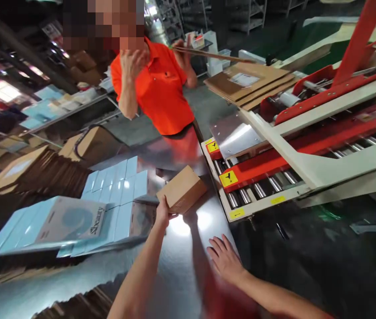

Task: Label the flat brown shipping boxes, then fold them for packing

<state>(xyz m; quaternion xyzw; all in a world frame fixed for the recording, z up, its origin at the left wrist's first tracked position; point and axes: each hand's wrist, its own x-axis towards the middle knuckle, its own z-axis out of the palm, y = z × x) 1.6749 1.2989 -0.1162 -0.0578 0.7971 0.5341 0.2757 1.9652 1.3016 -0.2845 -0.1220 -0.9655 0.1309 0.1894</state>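
A closed brown cardboard box [183, 190] is tilted over the shiny metal table [171, 257], its near left corner gripped by my left hand [163, 212]. The fingers on the underside of the box are partly hidden. My right hand [224, 259] lies at the table's right edge, fingers spread and holding nothing. Left of the box stand several stacked light-blue boxes [115, 186]; some have a white printed face [71, 221].
Right of the table sits a roller conveyor machine [261, 188] with red rails. Flat cardboard sheets [251, 82] rest by it. A co-worker in an orange shirt [161, 88] stands across the table. Folded cartons [31, 173] are piled at left.
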